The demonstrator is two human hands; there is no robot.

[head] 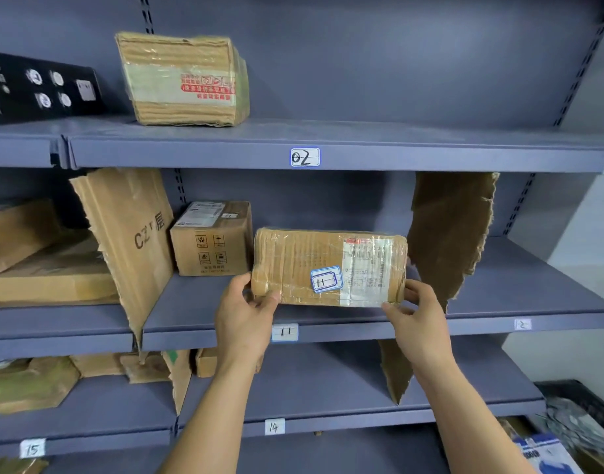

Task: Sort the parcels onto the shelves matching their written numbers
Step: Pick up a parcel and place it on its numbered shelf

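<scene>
A flat brown taped parcel [300,265] with a handwritten "11" sticker [326,279] and a shipping label is held just above the middle shelf [198,309]. My left hand [246,313] grips its lower left corner. Its lower right corner is pinched by my right hand [413,313]. Directly below, the shelf edge carries a tag reading "11" [285,332]. Another small brown box [212,238] stands further back on the same shelf, to the left.
Torn cardboard dividers [129,241] [447,230] bound section 11. Tags "02" [304,157], "12" [522,324], "14" [274,427] and "15" [32,449] mark other shelves. A taped box [182,80] sits on shelf 02. More parcels fill the left shelves; a bin [574,432] lies at lower right.
</scene>
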